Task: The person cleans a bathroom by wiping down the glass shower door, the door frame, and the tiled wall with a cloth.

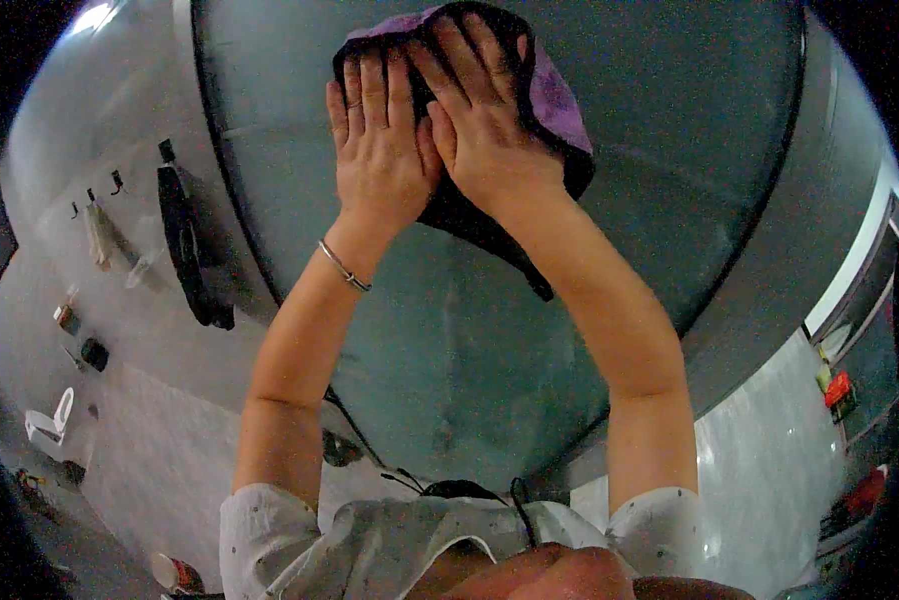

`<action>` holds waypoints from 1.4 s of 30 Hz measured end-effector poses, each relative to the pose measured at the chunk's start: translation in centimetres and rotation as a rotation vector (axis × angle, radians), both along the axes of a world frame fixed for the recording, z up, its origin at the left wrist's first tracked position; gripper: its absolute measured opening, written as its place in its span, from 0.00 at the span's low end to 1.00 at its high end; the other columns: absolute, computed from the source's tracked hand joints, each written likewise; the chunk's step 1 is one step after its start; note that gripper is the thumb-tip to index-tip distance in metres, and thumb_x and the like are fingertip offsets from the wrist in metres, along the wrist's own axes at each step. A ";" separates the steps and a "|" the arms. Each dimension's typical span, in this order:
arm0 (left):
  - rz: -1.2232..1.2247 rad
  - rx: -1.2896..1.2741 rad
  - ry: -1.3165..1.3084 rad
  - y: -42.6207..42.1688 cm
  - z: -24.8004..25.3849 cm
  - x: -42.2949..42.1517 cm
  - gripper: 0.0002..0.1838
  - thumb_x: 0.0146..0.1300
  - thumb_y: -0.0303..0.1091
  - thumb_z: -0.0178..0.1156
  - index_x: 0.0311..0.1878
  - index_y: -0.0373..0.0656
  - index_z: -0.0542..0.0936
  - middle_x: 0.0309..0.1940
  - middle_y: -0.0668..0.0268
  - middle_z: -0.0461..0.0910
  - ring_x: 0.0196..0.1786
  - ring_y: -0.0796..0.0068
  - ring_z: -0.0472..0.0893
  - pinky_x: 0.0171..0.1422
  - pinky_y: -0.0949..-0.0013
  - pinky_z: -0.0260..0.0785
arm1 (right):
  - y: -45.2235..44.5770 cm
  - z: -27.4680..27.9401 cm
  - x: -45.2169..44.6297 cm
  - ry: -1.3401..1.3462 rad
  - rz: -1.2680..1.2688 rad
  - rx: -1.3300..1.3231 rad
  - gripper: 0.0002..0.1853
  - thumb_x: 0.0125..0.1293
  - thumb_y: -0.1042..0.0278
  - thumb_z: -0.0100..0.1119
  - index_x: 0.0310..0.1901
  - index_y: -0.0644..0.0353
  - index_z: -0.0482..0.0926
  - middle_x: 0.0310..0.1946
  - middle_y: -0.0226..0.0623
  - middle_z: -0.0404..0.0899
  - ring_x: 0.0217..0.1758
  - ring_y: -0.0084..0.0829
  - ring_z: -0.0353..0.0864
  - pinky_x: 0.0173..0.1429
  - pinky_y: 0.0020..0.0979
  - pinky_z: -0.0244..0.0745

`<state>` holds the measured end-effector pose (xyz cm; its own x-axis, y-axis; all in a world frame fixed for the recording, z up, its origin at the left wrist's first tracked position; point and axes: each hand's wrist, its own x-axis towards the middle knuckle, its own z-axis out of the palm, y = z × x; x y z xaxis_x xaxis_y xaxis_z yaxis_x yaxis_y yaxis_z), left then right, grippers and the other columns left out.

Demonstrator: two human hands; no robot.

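Observation:
A purple cloth with a black edge and black underside (561, 105) is pressed against a large grey-green panel (449, 350) with a dark border. My left hand (384, 150) lies flat on the cloth, fingers pointing up and slightly apart, with a metal bracelet (343, 266) on its wrist. Beside it, my right hand (491, 140) also rests flat on the cloth, fingers stretched out. The two thumbs are close together. A black corner of the cloth (539, 285) hangs down between my forearms.
Wall hooks (117, 182) are on the left, with a pale cloth (99, 235) and a long dark item (181, 245) hanging near them. A white toilet seat (51, 425) shows lower left. At the right, a red item (837, 388) is by shelving.

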<state>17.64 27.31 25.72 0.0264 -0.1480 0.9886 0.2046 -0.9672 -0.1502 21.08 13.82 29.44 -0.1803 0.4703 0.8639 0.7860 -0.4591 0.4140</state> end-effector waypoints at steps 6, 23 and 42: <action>-0.081 0.081 -0.018 -5.3 0.7 1.5 0.31 0.64 0.42 0.45 0.67 0.34 0.60 0.67 0.46 0.58 0.71 0.46 0.55 0.75 0.47 0.39 | -5.7 -0.3 0.9 0.067 -0.046 0.058 0.30 0.66 0.62 0.43 0.69 0.59 0.56 0.71 0.45 0.49 0.76 0.45 0.41 0.74 0.55 0.32; -0.296 0.352 0.102 -20.1 2.8 2.5 0.26 0.65 0.37 0.46 0.61 0.29 0.66 0.62 0.45 0.66 0.67 0.49 0.63 0.73 0.50 0.49 | -19.2 -3.3 3.6 0.009 -0.335 0.446 0.24 0.71 0.60 0.35 0.66 0.58 0.64 0.67 0.50 0.59 0.71 0.52 0.55 0.71 0.52 0.47; -0.347 0.392 0.363 -15.9 -5.5 5.2 0.26 0.63 0.42 0.48 0.63 0.42 0.70 0.65 0.59 0.65 0.71 0.63 0.59 0.76 0.58 0.40 | -14.7 -14.4 6.5 0.224 -0.361 0.572 0.22 0.68 0.58 0.39 0.58 0.60 0.69 0.66 0.56 0.57 0.72 0.60 0.49 0.71 0.59 0.42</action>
<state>22.85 11.37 20.17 0.2354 -0.5576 0.7961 -0.2414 -0.8270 -0.5078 27.54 -0.92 15.02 0.1121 -0.0711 0.9911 0.5821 -0.8037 -0.1235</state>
